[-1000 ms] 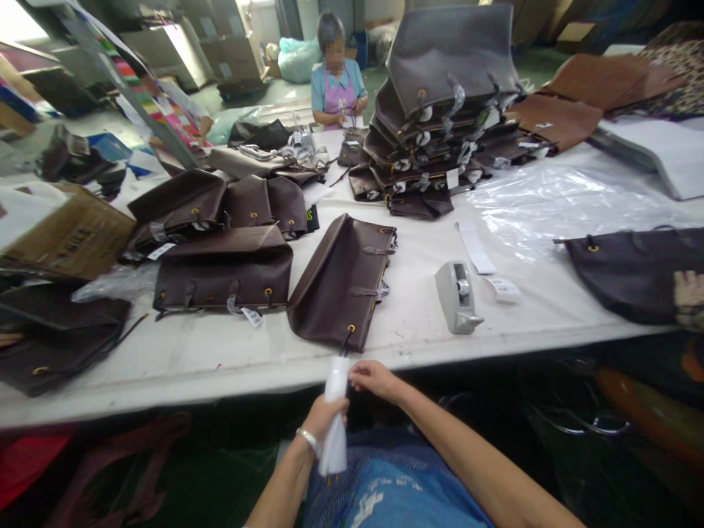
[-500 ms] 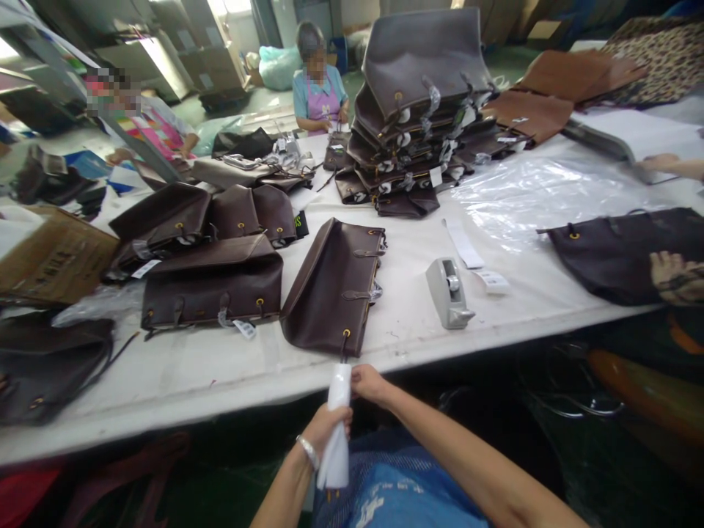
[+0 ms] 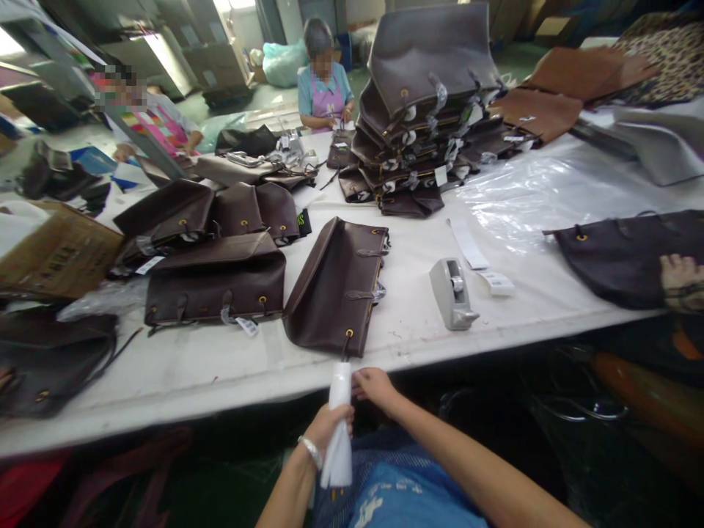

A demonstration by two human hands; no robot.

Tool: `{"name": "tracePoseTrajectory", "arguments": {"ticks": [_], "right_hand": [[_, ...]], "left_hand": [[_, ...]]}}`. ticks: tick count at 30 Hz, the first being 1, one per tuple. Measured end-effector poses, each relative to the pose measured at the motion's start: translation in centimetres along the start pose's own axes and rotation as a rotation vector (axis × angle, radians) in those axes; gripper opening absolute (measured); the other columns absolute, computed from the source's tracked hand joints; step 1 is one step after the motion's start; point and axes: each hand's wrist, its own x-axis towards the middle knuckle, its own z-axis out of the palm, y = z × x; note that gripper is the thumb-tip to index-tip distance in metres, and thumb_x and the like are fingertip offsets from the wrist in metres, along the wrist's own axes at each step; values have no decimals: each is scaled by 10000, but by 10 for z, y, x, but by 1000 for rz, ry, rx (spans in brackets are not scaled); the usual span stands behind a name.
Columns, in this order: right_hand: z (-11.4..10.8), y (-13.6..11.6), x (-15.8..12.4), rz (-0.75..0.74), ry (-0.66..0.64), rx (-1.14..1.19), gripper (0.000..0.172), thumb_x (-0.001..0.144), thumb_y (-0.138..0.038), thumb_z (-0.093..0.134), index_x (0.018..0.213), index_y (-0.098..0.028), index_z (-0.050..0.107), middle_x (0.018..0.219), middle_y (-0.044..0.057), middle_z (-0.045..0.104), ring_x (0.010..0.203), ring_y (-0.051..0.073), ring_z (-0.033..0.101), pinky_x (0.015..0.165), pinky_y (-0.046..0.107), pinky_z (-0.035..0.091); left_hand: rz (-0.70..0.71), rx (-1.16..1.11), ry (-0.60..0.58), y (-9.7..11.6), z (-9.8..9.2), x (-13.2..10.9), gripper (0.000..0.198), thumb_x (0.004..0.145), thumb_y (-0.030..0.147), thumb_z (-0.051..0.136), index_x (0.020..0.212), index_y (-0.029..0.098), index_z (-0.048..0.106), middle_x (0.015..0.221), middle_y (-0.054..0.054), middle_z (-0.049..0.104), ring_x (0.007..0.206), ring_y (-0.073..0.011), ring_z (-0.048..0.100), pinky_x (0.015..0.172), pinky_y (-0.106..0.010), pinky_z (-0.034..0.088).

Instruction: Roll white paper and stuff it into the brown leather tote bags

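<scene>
My left hand (image 3: 330, 427) is wrapped around a white foam sheet (image 3: 341, 389), which is rolled about the dark cords of a bag. The lower end of the sheet flares out, and small gold-coloured cord tips show below it. My right hand (image 3: 375, 387) is closed, with its fingertips at the right edge of the roll near the top. From the roll the cords run up to a gold eyelet on the dark brown bag (image 3: 335, 286), which lies at the table edge. A grey tape dispenser (image 3: 449, 295) stands right of the bag.
More brown bags (image 3: 214, 282) lie to the left, and a tall stack of bags (image 3: 429, 70) stands behind. Clear plastic (image 3: 511, 202) and paper strips (image 3: 467, 242) lie right. Another person's hand (image 3: 682, 282) rests on a dark bag (image 3: 616, 257). Two people sit across the table.
My hands keep nearly the same place on the foam roll; my right fingers have shifted slightly. At the right, the other person's hand has moved rightward along the bag, and a grey sheet has been raised.
</scene>
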Motion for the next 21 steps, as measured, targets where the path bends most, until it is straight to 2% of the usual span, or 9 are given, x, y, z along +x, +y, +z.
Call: {"name": "tracePoseTrajectory", "arguments": {"ticks": [2,3,6,9,13,15,17,19,21], "right_hand": [[6,-3,-9,-61,1,74,304,906,-406,468,962,-174,657,858,51,701,747,150,665,702,278,534],[11,-6,-11,-87,11,99,305,880,-421,515,997,-174,651,902,58,705,803,167,666,736,291,532],[29,-13,-7,-101,112,96,315,729,-324,700,957,-113,647,934,116,701,873,246,652,781,353,517],[33,-15,-4,-89,137,83,349,717,-303,711,985,-96,628,977,141,691,923,267,638,820,377,501],[10,-6,-32,-61,16,141,458,828,-451,595,1194,-179,558,1092,93,671,995,213,629,798,319,513],[-3,4,-59,-26,-58,82,467,825,-506,581,1148,-169,594,1058,103,675,967,216,634,735,302,514],[-10,14,-84,4,-202,-18,455,781,-502,631,1049,-135,648,917,102,694,850,218,650,639,283,497],[-8,25,-102,12,-347,-70,425,730,-453,688,993,-119,677,802,78,694,746,207,647,595,272,477],[-1,35,-110,-11,-390,-75,382,696,-404,716,950,-119,696,791,62,701,736,204,648,633,277,480]], "left_hand": [[19,20,47,-2,5,2,154,647,196,641,579,157,508,451,28,481,403,-108,459,463,-252,404],[32,30,76,-3,7,3,152,650,175,634,565,154,510,436,25,478,398,-112,463,461,-254,398],[69,48,174,-4,15,5,164,686,144,611,557,150,512,422,25,482,395,-110,471,463,-249,389],[68,41,213,-1,18,1,172,721,162,609,573,142,523,427,20,497,401,-110,483,470,-248,394],[21,-20,152,6,15,-8,172,734,206,614,594,132,548,441,-8,523,411,-122,496,473,-254,409],[-2,-61,127,9,14,-11,184,744,224,614,597,133,551,450,-11,527,413,-115,493,468,-243,412],[-14,-103,118,8,15,-12,199,751,234,618,595,136,544,457,-7,520,415,-103,488,470,-230,419],[-16,-139,125,6,18,-10,200,756,246,626,610,137,544,472,-3,521,421,-96,491,481,-222,434],[-9,-163,143,3,21,-8,194,758,257,635,635,133,550,497,-9,539,437,-95,508,501,-219,457]]}}
